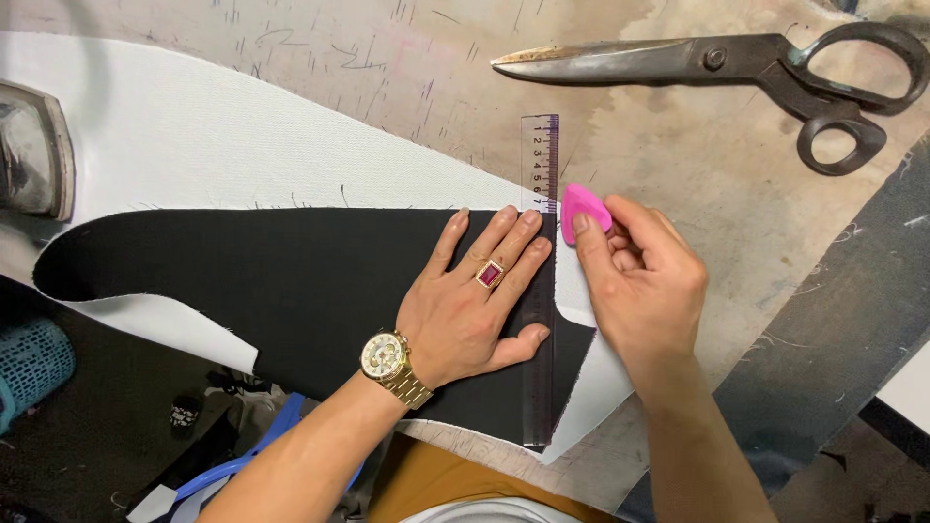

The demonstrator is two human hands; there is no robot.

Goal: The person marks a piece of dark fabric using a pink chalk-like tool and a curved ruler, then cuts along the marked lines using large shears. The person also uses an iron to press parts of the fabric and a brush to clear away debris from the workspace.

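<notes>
My left hand (475,300), wearing a gold watch and a red-stone ring, lies flat with fingers spread on a clear ruler (540,155) that stands lengthwise across a black fabric piece (291,281). The black piece rests on a white fabric piece (242,136). My right hand (644,281) pinches a pink triangular tailor's chalk (584,208), its edge touching the ruler's right side near the black fabric's top edge.
Large dark metal scissors (736,63) lie shut at the top right on the worn, marked table (697,165). An iron (34,150) sits at the left edge. A dark cloth strip (843,320) runs along the right. A teal basket (34,363) is on the floor below left.
</notes>
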